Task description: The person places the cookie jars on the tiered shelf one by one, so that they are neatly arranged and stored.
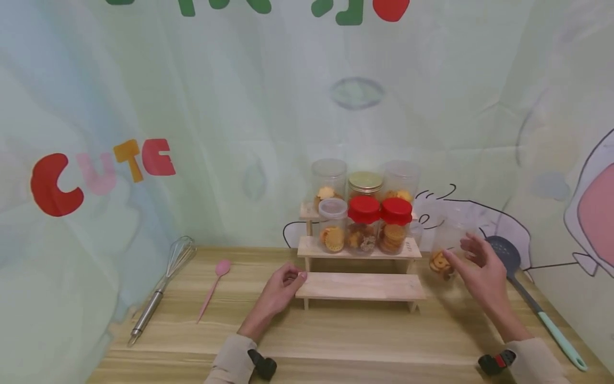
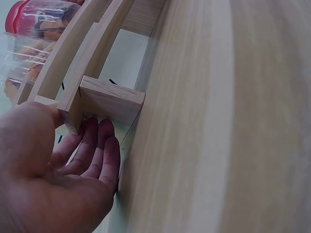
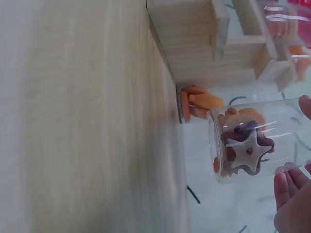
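Note:
A three-tier wooden shelf (image 1: 360, 287) stands on the table. My left hand (image 1: 283, 287) grips the left end of its lowest board, thumb on top and fingers curled underneath, as the left wrist view shows. To the right of the shelf, my right hand (image 1: 482, 274) holds a clear jar (image 3: 284, 131) between thumb and fingers. Cookies lie in its bottom, among them a star-shaped cookie (image 3: 250, 149). In the right wrist view the jar's base is apart from the tabletop. Orange cookies (image 3: 199, 101) show behind it, low by the table.
On the middle board stand a white-lidded jar (image 1: 333, 229) and two red-lidded jars, including one (image 1: 395, 229) at the right. A gold-lidded jar (image 1: 365, 182) is among those above. A whisk (image 1: 163, 288) and pink spoon (image 1: 216, 288) lie left, a skimmer (image 1: 525, 293) right.

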`<action>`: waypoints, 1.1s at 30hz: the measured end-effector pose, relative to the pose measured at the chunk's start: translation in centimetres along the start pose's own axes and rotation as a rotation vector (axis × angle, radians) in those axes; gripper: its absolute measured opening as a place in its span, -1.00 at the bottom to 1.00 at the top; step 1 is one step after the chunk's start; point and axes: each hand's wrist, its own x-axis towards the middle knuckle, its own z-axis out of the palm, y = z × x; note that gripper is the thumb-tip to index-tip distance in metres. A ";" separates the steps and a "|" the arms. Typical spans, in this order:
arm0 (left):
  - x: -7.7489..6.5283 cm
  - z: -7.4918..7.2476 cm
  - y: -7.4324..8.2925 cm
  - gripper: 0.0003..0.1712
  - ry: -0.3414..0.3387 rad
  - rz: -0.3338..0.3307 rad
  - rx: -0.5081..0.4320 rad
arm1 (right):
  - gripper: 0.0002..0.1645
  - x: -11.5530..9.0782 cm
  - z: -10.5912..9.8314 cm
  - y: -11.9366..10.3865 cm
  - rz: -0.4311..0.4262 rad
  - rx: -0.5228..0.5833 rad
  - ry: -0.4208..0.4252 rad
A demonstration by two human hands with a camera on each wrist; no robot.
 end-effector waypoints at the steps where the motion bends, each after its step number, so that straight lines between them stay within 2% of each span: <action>1: 0.0 0.0 0.0 -0.65 0.002 0.001 0.001 | -0.02 -0.3 -0.3 -0.1 -0.015 -0.003 0.006; 7: -0.2 -0.1 0.0 -0.64 0.011 0.002 0.001 | -0.09 -1.8 -1.5 -1.5 -0.096 0.004 0.029; 12: -0.2 -0.2 0.0 -0.62 0.008 0.001 -0.012 | -0.15 -2.8 -2.0 -3.3 -0.170 0.022 -0.023; 15: -0.1 -0.2 -0.1 -0.63 0.008 -0.007 -0.014 | -0.18 -3.4 -1.6 -4.4 -0.222 0.054 -0.064; 22: -0.2 -0.2 -0.2 -0.62 0.012 -0.006 0.008 | -0.24 -4.6 1.6 -6.9 -0.330 0.183 -0.164; 25: -0.3 -0.2 -0.2 -0.63 0.017 -0.003 -0.002 | -0.27 -5.0 3.2 -7.7 -0.354 0.191 -0.201; 33: -0.4 0.1 0.0 -0.67 0.022 0.025 -0.045 | -0.30 -6.1 6.2 -9.7 -0.298 0.154 -0.234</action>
